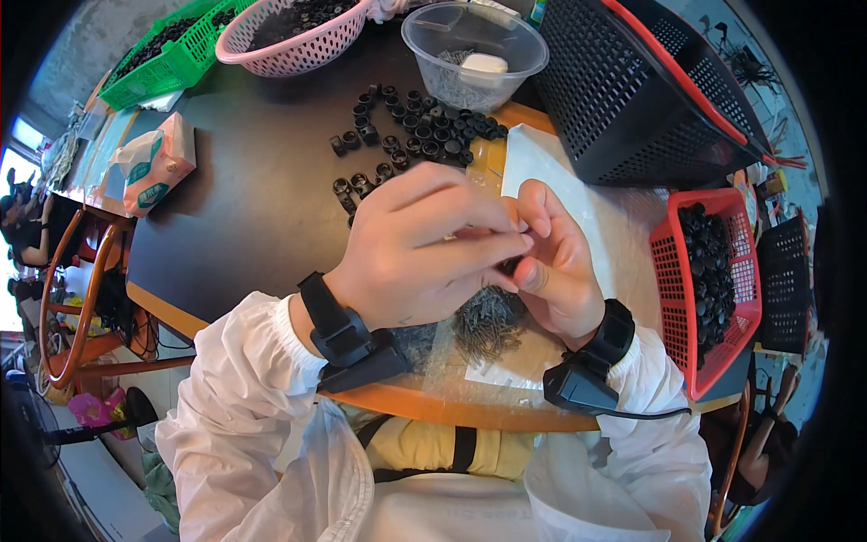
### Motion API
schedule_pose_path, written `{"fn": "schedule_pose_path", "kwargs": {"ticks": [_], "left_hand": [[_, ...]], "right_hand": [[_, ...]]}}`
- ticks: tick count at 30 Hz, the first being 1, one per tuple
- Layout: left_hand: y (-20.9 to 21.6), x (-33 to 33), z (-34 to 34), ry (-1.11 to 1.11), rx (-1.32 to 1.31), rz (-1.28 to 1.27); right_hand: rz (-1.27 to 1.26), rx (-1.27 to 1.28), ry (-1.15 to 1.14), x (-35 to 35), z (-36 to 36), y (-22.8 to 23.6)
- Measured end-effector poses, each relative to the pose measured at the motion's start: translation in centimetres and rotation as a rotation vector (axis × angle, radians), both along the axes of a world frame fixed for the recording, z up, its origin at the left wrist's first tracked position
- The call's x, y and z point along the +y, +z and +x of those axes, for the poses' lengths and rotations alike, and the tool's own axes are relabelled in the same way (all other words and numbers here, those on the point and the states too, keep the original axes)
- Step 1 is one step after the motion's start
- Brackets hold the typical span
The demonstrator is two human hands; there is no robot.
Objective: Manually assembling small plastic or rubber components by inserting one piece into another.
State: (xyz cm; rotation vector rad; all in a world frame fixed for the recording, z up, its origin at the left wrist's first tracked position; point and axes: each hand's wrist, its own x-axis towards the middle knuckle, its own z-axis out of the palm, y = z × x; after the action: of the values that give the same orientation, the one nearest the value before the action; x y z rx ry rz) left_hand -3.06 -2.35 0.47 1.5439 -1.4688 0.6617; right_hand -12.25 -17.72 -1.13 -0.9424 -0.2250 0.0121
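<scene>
My left hand (420, 248) and my right hand (562, 266) meet over the table, fingertips touching. A small black part (510, 266) shows between them, mostly covered by fingers; the right thumb and fingers close round it. The left fingers are pinched together against it, and whatever lies in their tips is too small or hidden to name. Right below the hands is a heap of thin metal pins (488, 327) on clear plastic and white paper. Beyond the left hand, several black ring-shaped parts (390, 144) and round black caps (470, 126) are spread on the dark tabletop (244, 181).
A clear plastic bowl (424, 41) holds pins and a white block. Further left stand a pink basket (298, 61), a green basket (191, 56) and a tissue pack (158, 163). A tall black basket (623, 99) and a red basket (670, 289) of black caps flank the right side.
</scene>
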Motion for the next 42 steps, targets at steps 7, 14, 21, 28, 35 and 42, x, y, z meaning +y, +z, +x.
{"fn": "schedule_pose_path", "kwargs": {"ticks": [7, 14, 21, 28, 35, 42], "left_hand": [[0.3, 0.1, 0.2, 0.006, -0.078, 0.015], [1.1, 2.5, 1.1, 0.091, 0.301, -0.025], [1.9, 2.0, 2.9, 0.173, 0.213, -0.015], [1.0, 3.4, 5.0, 0.123, -0.041, 0.215], [0.2, 3.3, 6.4, 0.254, -0.016, 0.193], [-0.1, 3.5, 6.7, 0.368, 0.042, 0.154]], "right_hand": [[-0.048, -0.051, 0.033, -0.5, 0.2, 0.6], [-1.474, -0.048, -0.858, -2.6, -4.4, 10.3], [-2.083, 0.235, -1.242, -12.6, -10.2, 10.4], [-1.923, -0.128, -0.997, -4.4, -5.9, 9.9], [-1.842, -0.44, -0.441, -0.3, 2.3, 4.6], [-1.912, -0.324, -0.434, 1.4, 5.8, 3.4]]}}
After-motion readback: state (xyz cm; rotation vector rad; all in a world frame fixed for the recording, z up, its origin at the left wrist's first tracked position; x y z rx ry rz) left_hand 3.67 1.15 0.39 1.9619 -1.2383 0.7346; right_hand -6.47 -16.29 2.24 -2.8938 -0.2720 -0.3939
